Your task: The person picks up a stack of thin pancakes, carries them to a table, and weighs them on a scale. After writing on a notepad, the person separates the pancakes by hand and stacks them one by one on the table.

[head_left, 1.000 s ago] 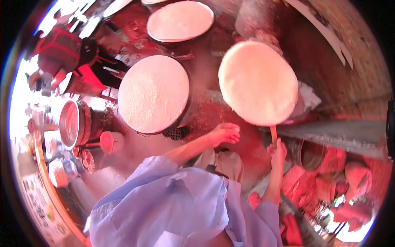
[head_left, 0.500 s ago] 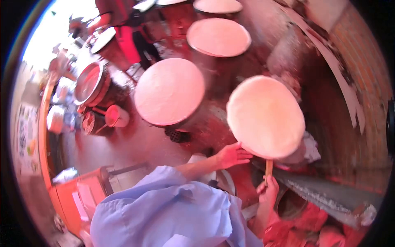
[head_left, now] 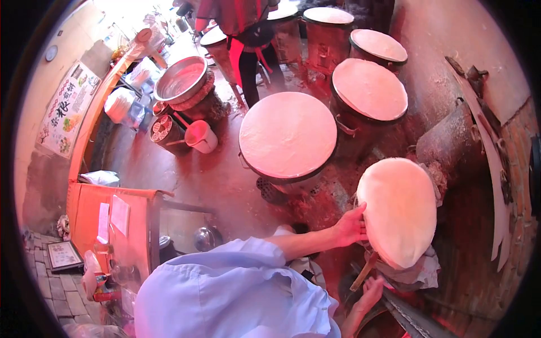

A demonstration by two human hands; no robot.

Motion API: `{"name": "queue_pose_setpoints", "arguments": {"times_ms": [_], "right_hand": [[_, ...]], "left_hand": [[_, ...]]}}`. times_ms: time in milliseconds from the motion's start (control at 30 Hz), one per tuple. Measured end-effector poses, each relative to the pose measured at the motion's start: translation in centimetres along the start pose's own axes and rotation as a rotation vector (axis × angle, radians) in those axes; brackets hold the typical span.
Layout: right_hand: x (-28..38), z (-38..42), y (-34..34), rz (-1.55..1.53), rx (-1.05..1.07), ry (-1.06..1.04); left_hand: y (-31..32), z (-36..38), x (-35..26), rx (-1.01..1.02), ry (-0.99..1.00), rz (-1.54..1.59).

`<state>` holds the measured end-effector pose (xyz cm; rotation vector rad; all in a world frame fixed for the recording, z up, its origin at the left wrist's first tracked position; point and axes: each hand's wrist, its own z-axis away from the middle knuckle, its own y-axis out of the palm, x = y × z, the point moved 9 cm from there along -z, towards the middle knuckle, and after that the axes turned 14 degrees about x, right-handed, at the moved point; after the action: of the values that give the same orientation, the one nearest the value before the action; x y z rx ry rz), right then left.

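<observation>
Left hand (head_left: 350, 227) reaches out, touching pale disc (head_left: 398, 213).

The head-worn camera is facing forward and down, looking close over the blue shirt (head_left: 236, 287) toward the floor (head_left: 189, 183).

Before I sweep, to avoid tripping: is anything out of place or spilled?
A framed sheet rests on the brick paving, lower left: odd, since frames usually hang. Whether the pale marks on the floor are spills, I can't tell.

The smooth pale disc (head_left: 398, 211) tilts near a crumpled cloth (head_left: 418, 274), wooden handle (head_left: 363, 272) beneath.
</observation>
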<state>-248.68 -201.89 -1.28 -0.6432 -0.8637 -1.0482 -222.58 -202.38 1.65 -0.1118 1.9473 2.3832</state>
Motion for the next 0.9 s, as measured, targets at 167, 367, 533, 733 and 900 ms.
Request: {"name": "queue_pose_setpoints", "arguments": {"times_ms": [167,367,533,733,900], "right_hand": [[1.0,-4.6,2.1,-1.033,0.039,0.142],[3.4,-9.4,0.5,-1.043,0.128,-0.2],[7.0,-7.7,2.3,-1.017,0.009,-0.273],[5.2,-11.0,0.0,-1.0,-0.002,-0.335],[6.2,-11.7,0.1,-0.92,0.078,-0.404]], "left_hand": [[2.1,-0.7,-1.1,0.113,-0.024,-0.038],[-0.2,-0.9,-1.7,0.102,-0.052,-0.07],[1.0,-2.0,-4.6,0.099,0.153,-0.069],[-0.3,-4.8,-6.0,0.167,0.086,0.054],[0.0,-6.2,-7.6,0.155,0.037,-0.096]]}}
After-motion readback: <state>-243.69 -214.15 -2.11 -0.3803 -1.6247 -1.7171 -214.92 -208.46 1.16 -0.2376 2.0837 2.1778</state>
